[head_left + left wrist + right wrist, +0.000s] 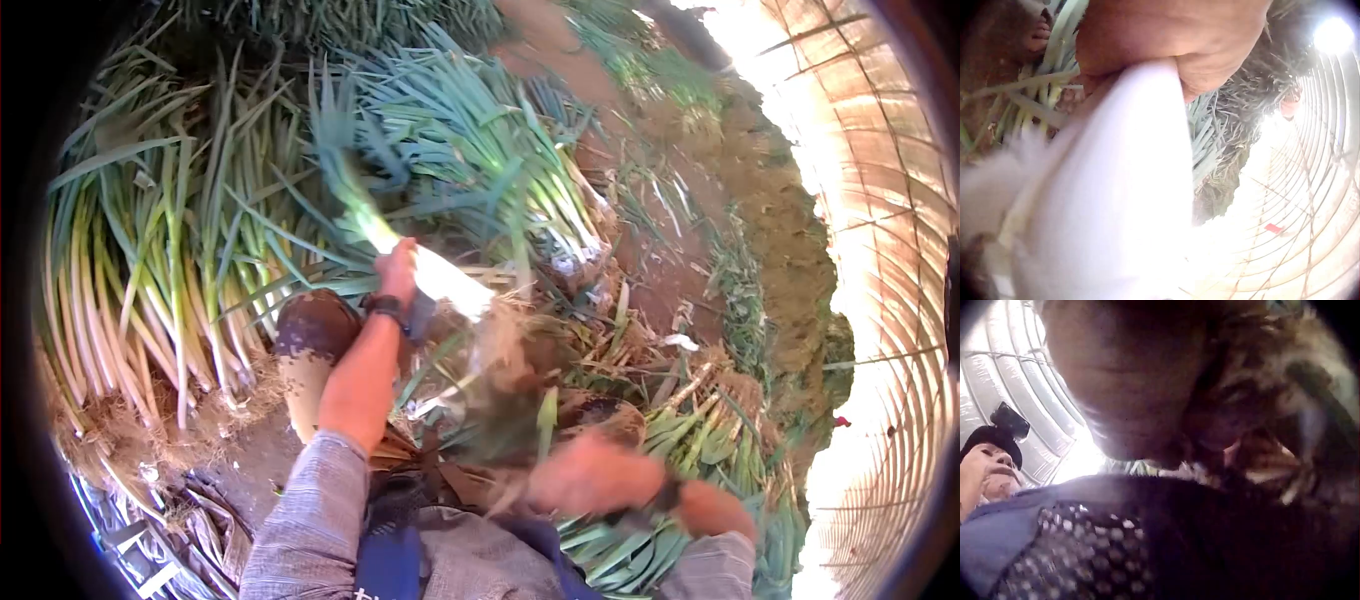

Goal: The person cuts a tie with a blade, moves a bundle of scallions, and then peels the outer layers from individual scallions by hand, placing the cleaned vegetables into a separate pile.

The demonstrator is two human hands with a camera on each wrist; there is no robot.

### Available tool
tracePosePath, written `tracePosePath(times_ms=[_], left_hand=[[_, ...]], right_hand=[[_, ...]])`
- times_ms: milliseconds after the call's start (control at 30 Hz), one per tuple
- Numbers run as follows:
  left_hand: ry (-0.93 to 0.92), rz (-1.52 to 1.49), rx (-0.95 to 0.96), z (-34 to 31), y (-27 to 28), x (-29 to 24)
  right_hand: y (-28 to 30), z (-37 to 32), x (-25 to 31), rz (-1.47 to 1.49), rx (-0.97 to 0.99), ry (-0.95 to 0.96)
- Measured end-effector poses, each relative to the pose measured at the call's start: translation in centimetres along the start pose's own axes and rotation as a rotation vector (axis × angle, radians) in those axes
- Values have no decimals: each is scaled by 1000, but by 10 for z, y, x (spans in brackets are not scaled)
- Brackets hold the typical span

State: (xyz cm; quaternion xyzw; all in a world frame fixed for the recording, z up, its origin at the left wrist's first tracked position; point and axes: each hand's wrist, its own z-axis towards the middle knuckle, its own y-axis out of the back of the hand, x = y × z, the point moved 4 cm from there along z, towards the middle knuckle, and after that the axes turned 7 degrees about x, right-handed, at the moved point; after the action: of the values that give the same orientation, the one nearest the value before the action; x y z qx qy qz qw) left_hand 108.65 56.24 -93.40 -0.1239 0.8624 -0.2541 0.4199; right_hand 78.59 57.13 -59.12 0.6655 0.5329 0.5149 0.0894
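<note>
My left hand (397, 272) grips a long green onion (450, 282) at its pale shank. The green leaves point up and away, and the shaggy roots hang toward the middle of the head view. In the left wrist view the bright white shank (1122, 187) comes out below the curled left hand (1172, 37). My right hand (597, 472) is blurred, low in front of the body and apart from the held onion; I cannot tell whether it holds anything. The right wrist view shows that hand (1129, 375) large and dark, its fingertips hidden.
Piles of green onions (150, 270) lie at the left, and another heap (490, 140) lies ahead. Trimmed leaves (625, 545) and stalks lie at the right beside the boots (318, 322). A soil bank (780, 230) and ribbed tunnel wall (890, 250) run along the right.
</note>
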Motion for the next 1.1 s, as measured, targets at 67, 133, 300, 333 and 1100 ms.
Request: tracePosePath(times_ms=[67, 133, 300, 333, 1100], left_hand=[[25, -22, 119, -7, 5, 13], [19, -60, 83, -13, 8, 37], [130, -152, 62, -50, -20, 15], [211, -183, 20, -57, -19, 8], [486, 131, 443, -180, -5, 27]], right_hand=[[56, -69, -60, -734, -357, -321], [101, -117, -110, -67, -569, -668], [39, -39, -110, 201, -964, -708], [12, 0, -114, 250, -989, -547], [-35, 127, -174, 497, -672, -445]])
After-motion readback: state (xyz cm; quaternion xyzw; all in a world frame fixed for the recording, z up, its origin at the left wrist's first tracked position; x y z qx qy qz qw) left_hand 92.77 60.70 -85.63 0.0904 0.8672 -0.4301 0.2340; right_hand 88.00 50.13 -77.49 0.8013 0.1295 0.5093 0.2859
